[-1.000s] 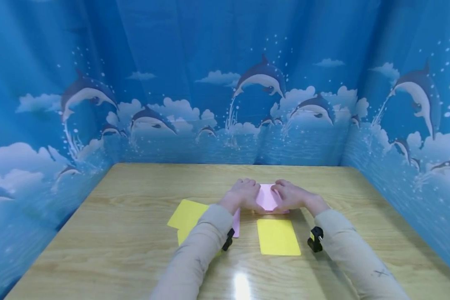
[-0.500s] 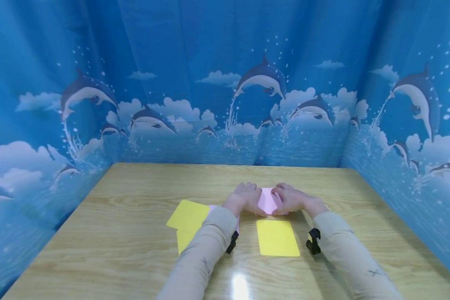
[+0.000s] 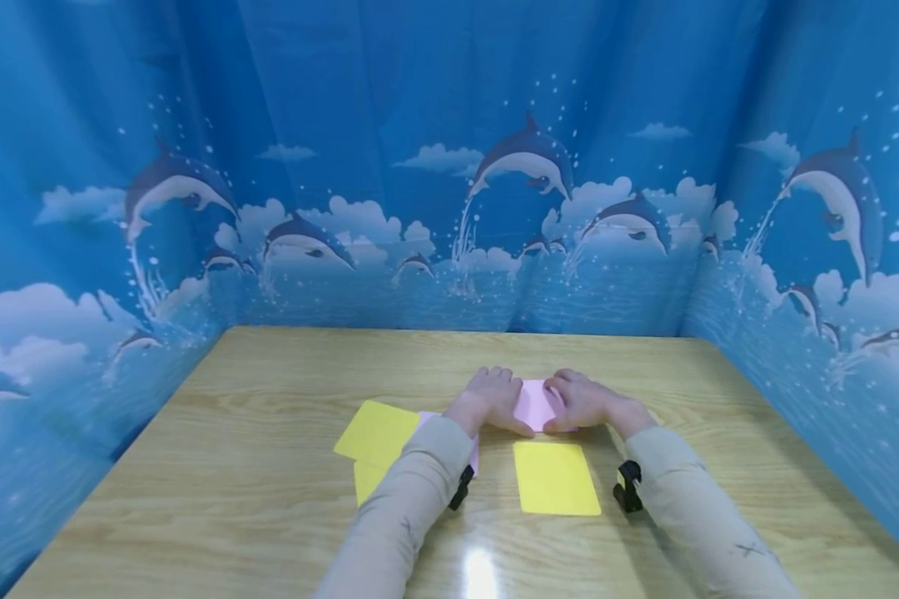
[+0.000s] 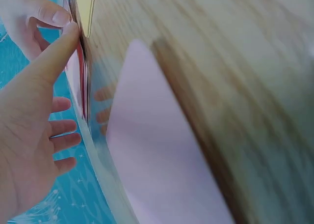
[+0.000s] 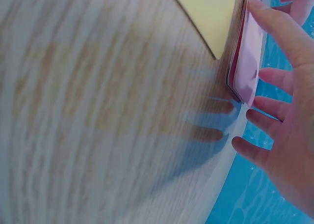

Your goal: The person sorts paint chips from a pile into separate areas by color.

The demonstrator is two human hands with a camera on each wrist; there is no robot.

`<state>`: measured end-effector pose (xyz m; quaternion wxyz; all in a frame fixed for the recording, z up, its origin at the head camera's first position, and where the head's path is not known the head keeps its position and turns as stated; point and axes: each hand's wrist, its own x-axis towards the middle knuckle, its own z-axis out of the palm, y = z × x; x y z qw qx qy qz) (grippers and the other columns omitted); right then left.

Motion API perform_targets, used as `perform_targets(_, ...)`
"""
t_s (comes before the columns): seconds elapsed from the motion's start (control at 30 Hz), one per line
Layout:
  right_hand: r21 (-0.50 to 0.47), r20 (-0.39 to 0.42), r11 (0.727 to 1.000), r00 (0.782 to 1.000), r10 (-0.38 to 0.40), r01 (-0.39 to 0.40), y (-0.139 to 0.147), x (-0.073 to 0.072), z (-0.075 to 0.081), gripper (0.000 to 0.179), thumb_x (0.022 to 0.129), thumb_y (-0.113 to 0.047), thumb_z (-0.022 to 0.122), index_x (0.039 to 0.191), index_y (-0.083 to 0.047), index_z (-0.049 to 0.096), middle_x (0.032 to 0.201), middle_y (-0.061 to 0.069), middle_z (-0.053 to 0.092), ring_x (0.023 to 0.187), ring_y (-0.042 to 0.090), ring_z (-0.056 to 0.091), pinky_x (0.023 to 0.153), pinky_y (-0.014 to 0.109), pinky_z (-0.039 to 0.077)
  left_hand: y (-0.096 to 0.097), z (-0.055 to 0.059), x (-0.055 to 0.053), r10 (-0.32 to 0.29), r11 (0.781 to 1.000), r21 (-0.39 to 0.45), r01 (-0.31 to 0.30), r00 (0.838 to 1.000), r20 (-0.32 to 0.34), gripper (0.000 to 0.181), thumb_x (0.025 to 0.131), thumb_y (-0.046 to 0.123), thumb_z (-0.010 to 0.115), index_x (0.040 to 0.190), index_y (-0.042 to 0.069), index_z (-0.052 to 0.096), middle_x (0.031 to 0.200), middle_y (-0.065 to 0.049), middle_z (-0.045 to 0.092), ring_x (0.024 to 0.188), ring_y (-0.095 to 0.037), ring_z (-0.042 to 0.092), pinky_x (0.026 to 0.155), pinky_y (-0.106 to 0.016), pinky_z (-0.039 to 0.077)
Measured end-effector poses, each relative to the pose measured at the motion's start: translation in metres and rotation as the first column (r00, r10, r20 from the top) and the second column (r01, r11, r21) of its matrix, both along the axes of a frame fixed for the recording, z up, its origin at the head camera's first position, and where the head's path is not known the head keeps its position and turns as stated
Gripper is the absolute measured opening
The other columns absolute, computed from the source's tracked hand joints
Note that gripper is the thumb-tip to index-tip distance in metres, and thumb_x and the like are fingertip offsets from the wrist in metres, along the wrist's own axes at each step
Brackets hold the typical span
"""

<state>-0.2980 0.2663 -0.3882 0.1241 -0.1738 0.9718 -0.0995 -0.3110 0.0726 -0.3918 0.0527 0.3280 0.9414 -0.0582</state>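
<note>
A stack of cards [image 3: 533,406] with a pink top lies toward the back of the table; reddish and pale layers show along its edge in both wrist views. My left hand [image 3: 492,401] holds it from the left, thumb at the near edge and fingers toward the far side. From the right, my right hand [image 3: 586,403] grips it, with the index finger bent over the top and the thumb at the near edge. The two thumbs meet or nearly meet in the left wrist view. A single yellow card [image 3: 557,478] lies just in front of the stack.
Two overlapping yellow cards [image 3: 374,428] lie to the left, partly under my left sleeve in view. Beside them is a pink card [image 4: 152,135], largely hidden by the forearm in the head view. A blue dolphin curtain [image 3: 449,208] surrounds the wooden table [image 3: 255,466].
Both hands and the stack have shifted slightly toward me, then stayed nearly still. The loose cards lie where they were.
</note>
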Motion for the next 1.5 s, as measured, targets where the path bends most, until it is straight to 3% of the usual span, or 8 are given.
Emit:
perform_targets(0.13, 0.03, -0.065, 0.999, 0.997, 0.029, -0.027, 0.001, 0.001, 0.002, 0.085, 0.076, -0.058, 0.064, 0.137, -0.003, 0.041, 0.139, 0.024, 0.033, 0.123, 0.041, 0.036, 0.096, 0.06, 0.033, -0.002, 0.002, 0.0, 0.0, 1.0, 0.014, 0.001, 1.0, -0.029, 0.086, 0.071, 0.078, 0.05, 0.128, 0.013, 0.048, 0.12, -0.004, 0.05, 0.107, -0.017, 0.044, 0.097, -0.033, 0.035)
perform_targets(0.3, 0.088, -0.188, 0.994, 0.979, 0.078, -0.062, 0.001, 0.001, 0.004, 0.079, 0.08, -0.057, 0.059, 0.134, -0.002, 0.044, 0.133, 0.024, 0.042, 0.119, 0.04, 0.041, 0.093, 0.06, 0.036, -0.006, 0.006, 0.0, 0.006, 1.0, 0.031, -0.005, 0.999, -0.043, 0.086, 0.07, 0.078, 0.052, 0.126, 0.013, 0.049, 0.117, -0.004, 0.051, 0.107, -0.018, 0.045, 0.096, -0.034, 0.035)
perform_targets(0.67, 0.197, -0.311, 0.978, 0.941, 0.129, -0.069, -0.012, 0.005, 0.006, 0.071, 0.088, -0.056, 0.05, 0.133, -0.001, 0.046, 0.129, 0.022, 0.047, 0.117, 0.04, 0.045, 0.093, 0.061, 0.035, -0.027, 0.019, 0.001, 0.017, 0.999, 0.036, -0.015, 0.998, -0.06, 0.092, 0.073, 0.074, 0.053, 0.137, 0.009, 0.04, 0.135, -0.01, 0.044, 0.124, -0.025, 0.039, 0.106, -0.041, 0.027)
perform_targets(0.83, 0.255, -0.385, 0.963, 0.905, 0.18, -0.083, -0.019, 0.009, 0.009, 0.063, 0.09, -0.051, 0.05, 0.131, -0.004, 0.049, 0.124, 0.019, 0.051, 0.112, 0.037, 0.049, 0.089, 0.059, 0.039, -0.045, 0.025, 0.006, -0.004, 0.998, 0.064, 0.007, 0.999, -0.046, 0.093, 0.074, 0.072, 0.054, 0.137, 0.005, 0.039, 0.137, -0.013, 0.042, 0.128, -0.028, 0.035, 0.108, -0.045, 0.022)
perform_targets(1.13, 0.364, -0.491, 0.925, 0.822, 0.29, -0.109, -0.038, 0.022, 0.015, 0.05, 0.086, -0.045, 0.056, 0.122, -0.011, 0.056, 0.104, 0.01, 0.056, 0.095, 0.029, 0.053, 0.079, 0.047, 0.046, -0.087, 0.021, 0.017, -0.042, 0.999, -0.03, 0.039, 0.993, -0.109, 0.091, 0.074, 0.074, 0.051, 0.132, 0.004, 0.043, 0.129, -0.012, 0.047, 0.12, -0.027, 0.042, 0.104, -0.044, 0.03)
perform_targets(1.3, 0.403, -0.489, 0.909, 0.815, 0.311, -0.105, -0.052, 0.029, 0.016, 0.053, 0.086, -0.05, 0.053, 0.123, -0.012, 0.055, 0.109, 0.009, 0.055, 0.101, 0.029, 0.051, 0.081, 0.046, 0.044, -0.115, 0.019, 0.023, -0.038, 0.999, -0.02, 0.036, 0.991, -0.128, 0.087, 0.073, 0.072, 0.055, 0.127, 0.004, 0.047, 0.125, -0.011, 0.05, 0.117, -0.027, 0.045, 0.101, -0.045, 0.032)
perform_targets(1.5, 0.352, -0.504, 0.928, 0.811, 0.296, -0.121, -0.069, 0.034, 0.017, 0.056, 0.086, -0.05, 0.054, 0.124, -0.009, 0.055, 0.111, 0.011, 0.055, 0.104, 0.031, 0.051, 0.082, 0.047, 0.043, -0.145, 0.017, 0.027, -0.008, 1.0, 0.005, 0.009, 0.997, -0.08, 0.089, 0.073, 0.069, 0.059, 0.13, 0.003, 0.045, 0.129, -0.013, 0.048, 0.121, -0.029, 0.042, 0.103, -0.047, 0.029)
